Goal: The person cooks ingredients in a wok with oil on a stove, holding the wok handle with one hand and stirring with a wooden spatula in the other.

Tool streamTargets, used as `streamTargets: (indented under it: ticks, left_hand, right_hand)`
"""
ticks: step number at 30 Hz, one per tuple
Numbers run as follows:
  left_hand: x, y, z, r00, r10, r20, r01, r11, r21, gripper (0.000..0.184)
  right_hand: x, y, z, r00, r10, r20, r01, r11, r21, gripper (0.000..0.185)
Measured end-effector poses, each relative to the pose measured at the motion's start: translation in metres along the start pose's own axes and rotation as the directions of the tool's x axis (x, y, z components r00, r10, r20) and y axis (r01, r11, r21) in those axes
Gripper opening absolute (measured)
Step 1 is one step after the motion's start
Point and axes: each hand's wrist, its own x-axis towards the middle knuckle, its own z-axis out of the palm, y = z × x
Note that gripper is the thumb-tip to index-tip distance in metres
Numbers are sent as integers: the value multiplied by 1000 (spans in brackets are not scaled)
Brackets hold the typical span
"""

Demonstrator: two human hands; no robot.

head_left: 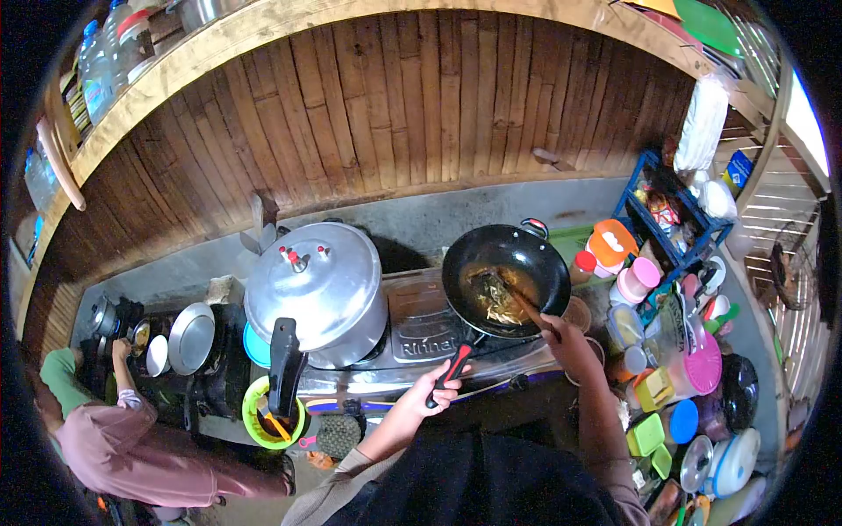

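A black wok (470,255) with a red-and-black handle (459,360) sits on the right side of the gas stove (424,336). My left hand (428,391) is wrapped round that handle. My right hand (564,338) is closed on a wooden spatula (524,303), whose lower end reaches into the wok. Dark, leafy-looking food (502,298) lies in brownish liquid there; its exact kind I cannot make out. On the stove's left side stands a large silver pressure cooker (313,285) with its lid on and a black handle pointing toward me.
A yellow-green bowl (252,427) holds a wooden utensil, left of me. Jars, tubs and a pink lid (702,363) crowd the right, beside a blue rack (674,215). At far left another person (132,451) reaches toward pans (191,338). A bamboo wall (377,105) stands behind.
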Motion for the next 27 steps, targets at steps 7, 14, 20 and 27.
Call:
streamTargets:
  ticks: [7, 14, 20, 27]
  left_hand:
    - [-2, 0, 7, 997, 30, -67, -27, 999, 43, 41]
    - [-1, 1, 3, 1000, 13, -26, -13, 1000, 24, 41]
    - [0, 1, -2, 999, 17, -27, -17, 1000, 22, 43]
    - [0, 1, 1, 1000, 6, -5, -6, 1000, 15, 44]
  right_hand:
    - [25, 19, 19, 956, -130, -262, 118, 991, -60, 31]
    - [6, 7, -3, 974, 61, -218, -98, 981, -164, 32]
    - [-33, 2, -38, 983, 149, -107, -165, 974, -156, 32]
    - [-72, -36, -81, 977, 209, -28, -211, 959, -188, 33]
